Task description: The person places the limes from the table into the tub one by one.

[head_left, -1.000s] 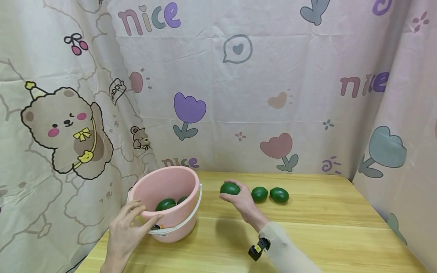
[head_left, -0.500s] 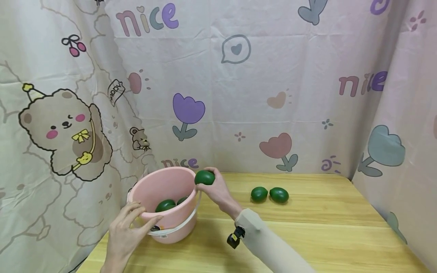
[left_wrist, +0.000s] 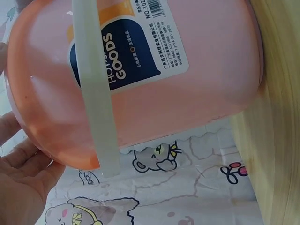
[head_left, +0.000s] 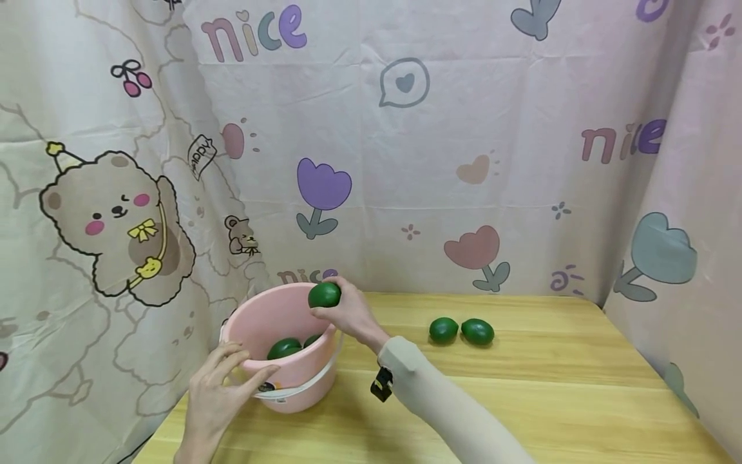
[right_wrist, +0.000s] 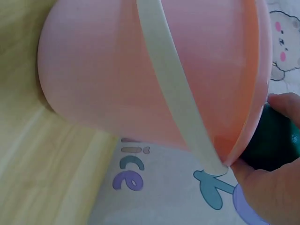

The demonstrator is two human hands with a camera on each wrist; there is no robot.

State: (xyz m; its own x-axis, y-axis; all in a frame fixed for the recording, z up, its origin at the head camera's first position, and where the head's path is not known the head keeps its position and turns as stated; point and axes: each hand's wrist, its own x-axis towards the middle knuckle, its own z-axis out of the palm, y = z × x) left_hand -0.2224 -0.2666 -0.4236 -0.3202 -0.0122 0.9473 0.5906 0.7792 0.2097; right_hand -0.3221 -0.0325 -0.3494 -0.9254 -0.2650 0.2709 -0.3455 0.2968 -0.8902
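Observation:
A pink bucket [head_left: 315, 386] with a white handle [right_wrist: 168, 84] stands at the left of the table. My left hand [head_left: 213, 393] pinches its near-left rim, thumb outside and fingers over the edge. Over the right side of the bucket's mouth, my right hand [head_left: 355, 317] holds a dark green lime [head_left: 324, 296] between thumb and fingers. In the right wrist view, that lime [right_wrist: 274, 140] shows just beyond the rim, with the thumb right at the edge. Inside the bucket lie a green lime [head_left: 284, 348] and part of another [head_left: 312, 339], half hidden by the wall.
Two more green limes, one to the left [head_left: 443, 330] and one to the right [head_left: 478, 332], lie side by side on the wooden table [head_left: 522, 399]. A printed curtain [head_left: 406, 161] hangs behind the table and along both sides. The bucket carries a label [left_wrist: 136, 56].
My right hand has carried the lime leftward from above the table, near the other two, to over the bucket's mouth. My left hand stays on the rim.

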